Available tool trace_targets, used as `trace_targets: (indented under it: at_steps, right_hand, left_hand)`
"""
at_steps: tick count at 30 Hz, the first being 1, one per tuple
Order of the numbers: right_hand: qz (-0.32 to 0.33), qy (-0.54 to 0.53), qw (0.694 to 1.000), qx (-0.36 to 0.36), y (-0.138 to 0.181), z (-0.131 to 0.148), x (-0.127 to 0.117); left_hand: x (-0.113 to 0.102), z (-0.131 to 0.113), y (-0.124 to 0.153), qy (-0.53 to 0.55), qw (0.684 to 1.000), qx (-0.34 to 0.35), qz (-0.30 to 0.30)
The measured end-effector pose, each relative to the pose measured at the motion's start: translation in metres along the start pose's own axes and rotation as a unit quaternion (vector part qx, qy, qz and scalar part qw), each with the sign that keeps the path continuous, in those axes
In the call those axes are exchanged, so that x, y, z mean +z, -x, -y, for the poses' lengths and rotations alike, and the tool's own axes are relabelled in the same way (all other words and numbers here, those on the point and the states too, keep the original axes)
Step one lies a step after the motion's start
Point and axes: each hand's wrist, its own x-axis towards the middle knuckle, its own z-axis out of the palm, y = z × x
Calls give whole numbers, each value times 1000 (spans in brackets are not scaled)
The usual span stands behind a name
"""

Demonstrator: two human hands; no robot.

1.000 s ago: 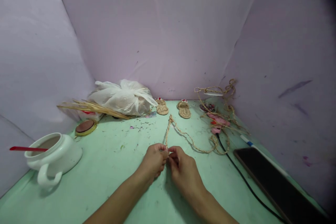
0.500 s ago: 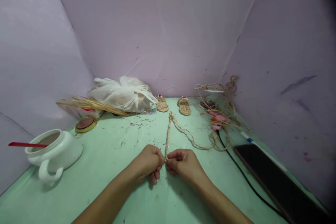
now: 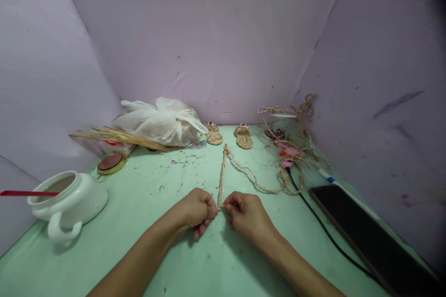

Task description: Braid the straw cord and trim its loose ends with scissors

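A straw-coloured twisted cord point(image 3: 222, 176) lies on the green tabletop, its near end between my two hands. From its far tip a looser length of the same cord point(image 3: 256, 184) curves away to the right. My left hand point(image 3: 202, 211) is closed, thumb and forefinger pinching the cord's near end. Close beside it, my right hand point(image 3: 244, 213) pinches a short strand of that end. The strand tips are mostly hidden by the fingertips. Two small woven sandals point(image 3: 213, 134) with red and white trim lie beyond the cord.
On the left are a white pot point(image 3: 75, 202) with a red stick, a round tin point(image 3: 111, 163), dry straw point(image 3: 118, 137) and a white plastic bag point(image 3: 160, 123). On the right are tangled cord, a pink glue gun point(image 3: 291, 152) with a black cable, and a dark phone point(image 3: 369, 236).
My right hand has drawn slightly away from the left, with a short strand now showing at its fingertips. The view has shifted a little.
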Motion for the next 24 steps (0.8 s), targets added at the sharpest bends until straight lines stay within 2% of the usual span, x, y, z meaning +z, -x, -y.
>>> trace_targets:
  at_steps: [5,13,20,24]
  right_hand:
    - [-14,56,998,-10,1,4,-5]
    - [35,60,997,-43,6,7,-4]
    - [-17,71,996,-47,2,8,-6]
    - [-15,79,994,-68,4,10,-6]
  left_hand:
    - [2,-2,1,-16,1000,-3,-21]
    - [0,-6,4,-24,1000,5,-2]
    - [-7,-4,4,-22,999,31,-3]
    - [-7,-5,6,0,1000,22,4]
